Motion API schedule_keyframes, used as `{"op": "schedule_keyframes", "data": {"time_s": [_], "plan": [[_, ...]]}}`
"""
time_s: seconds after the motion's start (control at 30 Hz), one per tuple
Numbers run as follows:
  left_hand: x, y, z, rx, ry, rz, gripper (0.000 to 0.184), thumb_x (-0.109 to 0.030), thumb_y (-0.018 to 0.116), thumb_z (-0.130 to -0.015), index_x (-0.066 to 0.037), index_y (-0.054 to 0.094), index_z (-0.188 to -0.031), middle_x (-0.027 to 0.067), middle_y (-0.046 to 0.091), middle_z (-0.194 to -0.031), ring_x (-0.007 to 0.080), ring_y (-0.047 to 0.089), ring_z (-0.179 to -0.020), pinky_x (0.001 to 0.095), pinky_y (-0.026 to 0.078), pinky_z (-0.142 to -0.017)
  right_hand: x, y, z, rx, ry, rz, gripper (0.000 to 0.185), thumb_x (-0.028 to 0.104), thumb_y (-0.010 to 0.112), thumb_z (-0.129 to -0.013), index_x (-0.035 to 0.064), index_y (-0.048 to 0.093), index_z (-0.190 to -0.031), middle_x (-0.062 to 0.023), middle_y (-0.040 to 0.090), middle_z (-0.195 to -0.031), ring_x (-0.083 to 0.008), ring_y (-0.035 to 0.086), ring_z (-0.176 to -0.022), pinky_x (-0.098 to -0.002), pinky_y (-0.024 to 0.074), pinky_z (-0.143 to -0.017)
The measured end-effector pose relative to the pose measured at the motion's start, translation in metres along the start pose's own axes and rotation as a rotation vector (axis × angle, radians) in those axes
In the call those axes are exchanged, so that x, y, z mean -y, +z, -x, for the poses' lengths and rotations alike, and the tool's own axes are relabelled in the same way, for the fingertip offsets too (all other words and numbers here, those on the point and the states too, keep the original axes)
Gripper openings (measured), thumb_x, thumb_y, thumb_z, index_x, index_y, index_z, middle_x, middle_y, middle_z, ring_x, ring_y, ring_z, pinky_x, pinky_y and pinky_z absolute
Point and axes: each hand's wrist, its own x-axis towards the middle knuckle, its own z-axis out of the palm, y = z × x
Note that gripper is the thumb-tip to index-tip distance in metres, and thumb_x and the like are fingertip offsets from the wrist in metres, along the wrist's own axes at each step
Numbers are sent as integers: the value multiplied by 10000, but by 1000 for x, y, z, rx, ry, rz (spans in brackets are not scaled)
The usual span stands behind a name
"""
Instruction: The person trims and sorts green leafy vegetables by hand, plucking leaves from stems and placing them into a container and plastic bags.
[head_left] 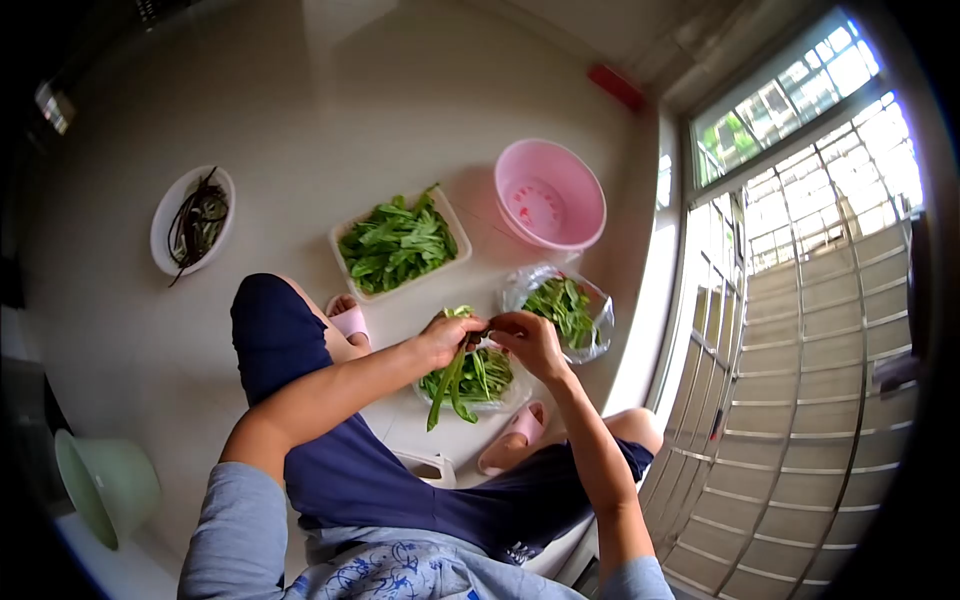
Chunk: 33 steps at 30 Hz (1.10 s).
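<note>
My left hand (447, 338) is closed around a leafy green vegetable (446, 395), its long leaves hanging below the fist and a paler end poking out above. Against it, the fingertips of my right hand (530, 340) are pinched together at the same vegetable; what exactly they grip is too small to make out. Below both hands lies a clear plastic bag of green stalks (485, 375), partly covered by the hanging leaves. Just beyond my right hand, another clear bag holds loose leafy greens (563, 308).
A rectangular basket (462, 240) heaped with leafy greens stands ahead. Beside it is a pink basin (585, 205). At the left sits a white bowl (163, 240) with long dark strands; a pale green bucket (125, 485) is behind. A barred window (800, 330) lines the right.
</note>
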Motion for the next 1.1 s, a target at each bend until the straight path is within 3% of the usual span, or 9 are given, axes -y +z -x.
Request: {"op": "schedule_keyframes", "data": {"time_s": [0.2, 0.37, 0.5, 0.63, 0.73, 0.77, 0.83, 0.93, 1.1], "plan": [[12, 43, -13, 151, -42, 10, 114, -115, 455, -792, -27, 499, -849, 49, 513, -755, 114, 452, -612, 212, 373, -536, -9, -27, 27, -287, -194, 169, 89, 1, 576, -651, -12, 575, -740, -84, 536, -699, -168, 558, -602, -238, 453, -546], [3, 68, -16, 126, -58, 21, 150, -123, 453, -802, -3, 507, -874, 62, 519, -759, 121, 490, -669, 220, 414, -581, -30, -47, 30, -440, -189, 203, 75, 3, 574, -659, 0, 576, -734, -80, 557, -677, -143, 548, -588, -239, 444, -531], [0, 64, -33, 119, -57, 64, 200, -123, 438, -813, 40, 523, -893, 65, 529, -756, 123, 504, -674, 219, 441, -604, -52, -84, 34, -654, -34, 159, 121, -12, 552, -630, 8, 582, -746, -122, 580, -690, -203, 573, -593, -264, 453, -564], [-6, 68, -35, 116, -30, 63, 207, -127, 441, -813, 42, 522, -900, 62, 530, -753, 119, 502, -675, 220, 440, -609, -91, -89, 40, -723, -78, 468, 176, -7, 518, -656, -13, 578, -821, -156, 582, -744, -229, 578, -698, -292, 458, -636], [-13, 74, -31, 125, -11, 75, 216, -134, 444, -813, 42, 521, -910, 57, 530, -754, 115, 499, -675, 219, 436, -620, -52, -84, 54, -269, 175, 5, 184, 65, 512, -714, -10, 577, -869, -123, 592, -716, -162, 561, -639, -266, 451, -592], [-16, 76, -29, 140, 5, 78, 221, -138, 445, -813, 42, 521, -915, 54, 530, -753, 112, 497, -674, 218, 433, -626, -56, -82, 56, -70, 224, -59, 235, 172, 532, -765, -4, 567, -916, -70, 597, -787, -97, 542, -642, -234, 439, -544], [-22, 81, -24, 167, 14, 69, 231, -143, 446, -813, 41, 513, -935, 51, 524, -771, 107, 492, -678, 215, 429, -637, -42, -81, 65, 195, 280, -103, 307, 238, 532, -773, -8, 546, -957, -78, 592, -820, -111, 543, -706, -235, 444, -583], [-31, 84, -20, 260, 95, 44, 261, -166, 452, -813, 38, 491, -971, 48, 500, -795, 101, 482, -688, 212, 428, -641, -29, -77, 77, 375, 207, -150, 431, 298, 559, -745, -17, 495, -1031, -99, 574, -890, -158, 544, -753, -257, 456, -645], [-38, 87, -15, 254, 155, 57, 269, -190, 461, -811, 31, 496, -962, 46, 493, -785, 106, 475, -678, 212, 425, -631, -25, -58, 83, 254, 254, -159, 251, 106, 573, -730, -54, 542, -921, -85, 578, -679, -114, 541, -551, -229, 462, -519]]}}
